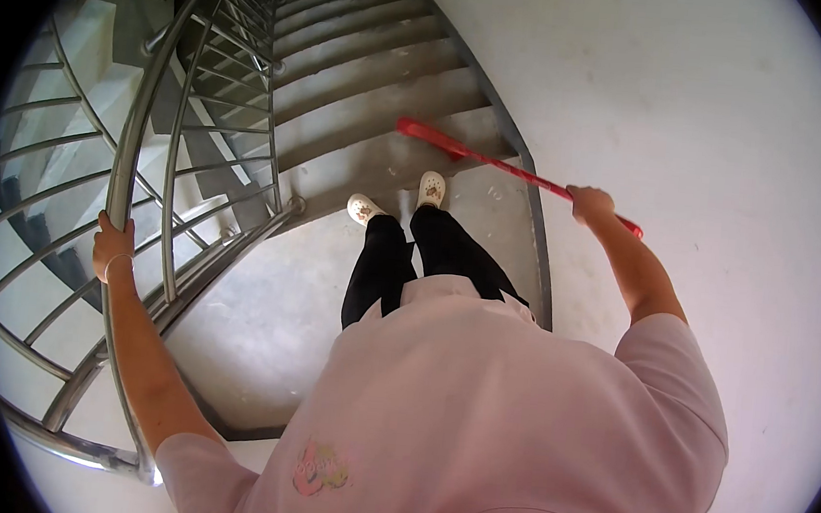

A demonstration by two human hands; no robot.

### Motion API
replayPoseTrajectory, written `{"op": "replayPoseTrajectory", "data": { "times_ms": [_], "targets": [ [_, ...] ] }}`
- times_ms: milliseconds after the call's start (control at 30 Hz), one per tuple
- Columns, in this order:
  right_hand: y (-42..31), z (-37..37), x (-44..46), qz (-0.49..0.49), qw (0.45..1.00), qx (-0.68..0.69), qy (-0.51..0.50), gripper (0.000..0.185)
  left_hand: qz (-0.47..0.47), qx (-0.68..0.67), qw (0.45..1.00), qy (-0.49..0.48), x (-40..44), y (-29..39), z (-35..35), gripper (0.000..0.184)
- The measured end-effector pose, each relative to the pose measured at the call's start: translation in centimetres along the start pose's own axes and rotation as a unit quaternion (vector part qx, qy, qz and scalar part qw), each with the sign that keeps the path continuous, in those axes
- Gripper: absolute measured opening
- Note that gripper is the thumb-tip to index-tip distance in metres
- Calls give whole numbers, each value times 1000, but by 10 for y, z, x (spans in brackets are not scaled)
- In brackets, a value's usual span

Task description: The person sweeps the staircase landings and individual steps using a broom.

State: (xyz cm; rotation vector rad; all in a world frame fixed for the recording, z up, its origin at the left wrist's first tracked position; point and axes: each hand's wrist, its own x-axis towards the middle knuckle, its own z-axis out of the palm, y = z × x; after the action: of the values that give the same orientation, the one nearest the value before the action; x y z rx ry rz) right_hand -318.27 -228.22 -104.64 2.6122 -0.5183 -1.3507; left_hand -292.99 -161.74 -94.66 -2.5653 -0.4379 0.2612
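My left hand (114, 248) is wrapped round the metal handrail (129, 152) at the left, with a thin band at the wrist. Over at the right, my right hand (591, 205) grips a long red stick-like tool (509, 169) near one end. The tool slants up to the left, and its wider red end (420, 130) is over the lower stairs, in front of my feet. Whether that end touches a step I cannot tell.
Concrete stairs (367, 79) lead away at the top. My white shoes (432, 189) stand on the landing (251, 321) near the lowest visible step edge. A white wall (692, 115) runs along the right; metal railing bars line the left.
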Motion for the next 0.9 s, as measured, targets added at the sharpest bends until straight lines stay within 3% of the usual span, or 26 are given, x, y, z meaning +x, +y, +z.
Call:
{"op": "replayPoseTrajectory", "data": {
  "times_ms": [367,500,667,767,867,900],
  "targets": [
    [-40,-38,55,17,998,17,65,33,-16,17,1000,-17,-6,7,-13,53],
    [-33,4,23,-47,988,146,33,28,-17,5,999,-26,-3,7,-9,54],
    [-51,28,-3,25,873,462,-157,31,-21,3,999,-28,-2,5,-7,55],
    [-61,30,3,22,891,427,-152,30,-21,9,999,-32,-2,6,-8,56],
    [-44,27,33,8,947,301,-109,32,-18,14,999,-30,-3,7,-12,56],
    [-38,34,47,-27,970,240,-18,26,-16,10,999,-27,-5,9,-14,56]
  ]
}}
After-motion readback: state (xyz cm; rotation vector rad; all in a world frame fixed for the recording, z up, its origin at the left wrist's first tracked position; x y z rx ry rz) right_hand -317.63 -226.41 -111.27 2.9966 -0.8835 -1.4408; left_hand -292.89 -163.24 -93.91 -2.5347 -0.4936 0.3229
